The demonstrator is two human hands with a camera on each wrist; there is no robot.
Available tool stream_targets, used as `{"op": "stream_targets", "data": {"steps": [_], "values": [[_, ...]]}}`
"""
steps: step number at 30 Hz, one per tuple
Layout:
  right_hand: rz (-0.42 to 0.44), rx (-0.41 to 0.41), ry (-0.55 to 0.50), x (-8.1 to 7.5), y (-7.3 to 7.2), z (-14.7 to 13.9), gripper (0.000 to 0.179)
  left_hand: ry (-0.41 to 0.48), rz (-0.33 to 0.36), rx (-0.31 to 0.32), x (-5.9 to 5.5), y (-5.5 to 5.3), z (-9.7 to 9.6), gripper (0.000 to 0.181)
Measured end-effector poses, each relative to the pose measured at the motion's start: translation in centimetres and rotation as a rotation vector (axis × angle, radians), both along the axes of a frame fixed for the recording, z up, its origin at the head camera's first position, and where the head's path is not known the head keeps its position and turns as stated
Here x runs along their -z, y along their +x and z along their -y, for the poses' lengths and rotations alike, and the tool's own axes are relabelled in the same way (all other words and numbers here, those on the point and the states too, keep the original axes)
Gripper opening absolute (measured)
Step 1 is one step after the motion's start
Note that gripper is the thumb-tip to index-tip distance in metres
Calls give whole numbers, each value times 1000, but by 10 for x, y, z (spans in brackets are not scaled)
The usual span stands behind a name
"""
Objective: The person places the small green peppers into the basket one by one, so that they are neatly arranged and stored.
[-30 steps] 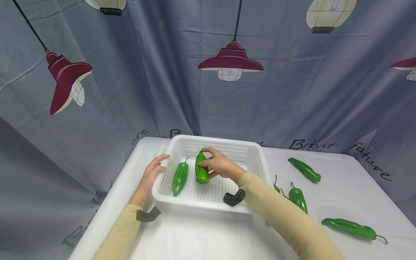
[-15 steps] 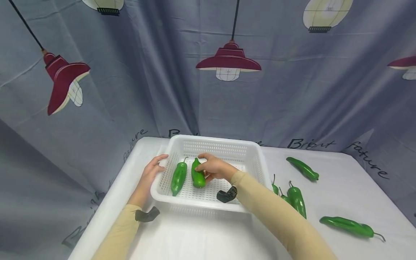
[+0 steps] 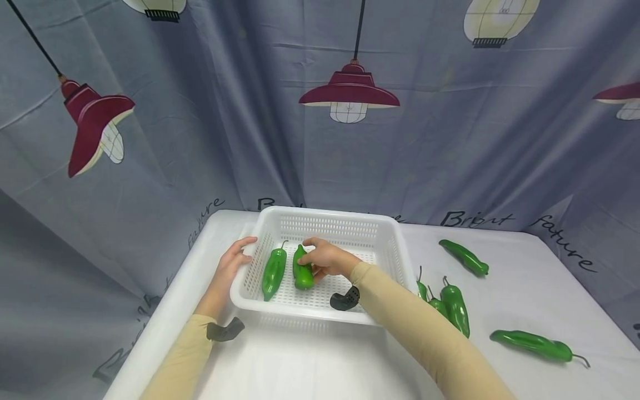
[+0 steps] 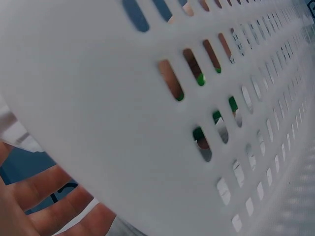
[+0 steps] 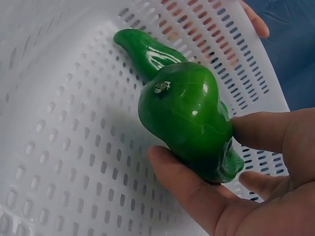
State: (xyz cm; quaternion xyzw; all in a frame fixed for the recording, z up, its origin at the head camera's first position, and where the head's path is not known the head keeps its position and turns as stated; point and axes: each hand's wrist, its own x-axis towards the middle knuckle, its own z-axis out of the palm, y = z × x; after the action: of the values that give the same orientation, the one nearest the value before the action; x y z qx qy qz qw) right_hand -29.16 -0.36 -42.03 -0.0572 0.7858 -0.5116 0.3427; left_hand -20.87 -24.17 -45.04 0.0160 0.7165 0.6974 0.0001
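Observation:
Inside a white perforated plastic basket (image 3: 300, 312), my right hand (image 3: 331, 259) pinches a glossy green pepper (image 3: 302, 273) between thumb and fingers. In the right wrist view the blunt end of this pepper (image 5: 184, 110) faces the camera, and its far end is partly hidden. To its left a second green pepper (image 3: 274, 273) with a curved stem lies on the basket floor. My left hand (image 3: 231, 269) touches the basket's left side, fingers extended at the rim. The left wrist view shows some of its fingers (image 4: 51, 189) beside the white basket wall.
On the white table (image 3: 300, 366), right of the basket, several green peppers lie: one at the back (image 3: 464, 257), a pepper group (image 3: 455, 305) partly behind my right sleeve, and a long pepper (image 3: 532, 343) nearer the right. A grey-blue curtain (image 3: 270, 139) hangs behind.
My right hand has moved left and lower in the basket with the pepper, bringing it closer to the other one. The left hand stays at the basket's side.

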Motion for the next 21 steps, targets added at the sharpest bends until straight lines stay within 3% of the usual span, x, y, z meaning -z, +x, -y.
{"op": "stream_targets", "data": {"steps": [10,21], "values": [[30,5,-23,-1,2,1,69,41,-38,13,1,0,1,55],[63,12,-91,1,4,1,68,40,-22,-12,0,0,0,56]]}}
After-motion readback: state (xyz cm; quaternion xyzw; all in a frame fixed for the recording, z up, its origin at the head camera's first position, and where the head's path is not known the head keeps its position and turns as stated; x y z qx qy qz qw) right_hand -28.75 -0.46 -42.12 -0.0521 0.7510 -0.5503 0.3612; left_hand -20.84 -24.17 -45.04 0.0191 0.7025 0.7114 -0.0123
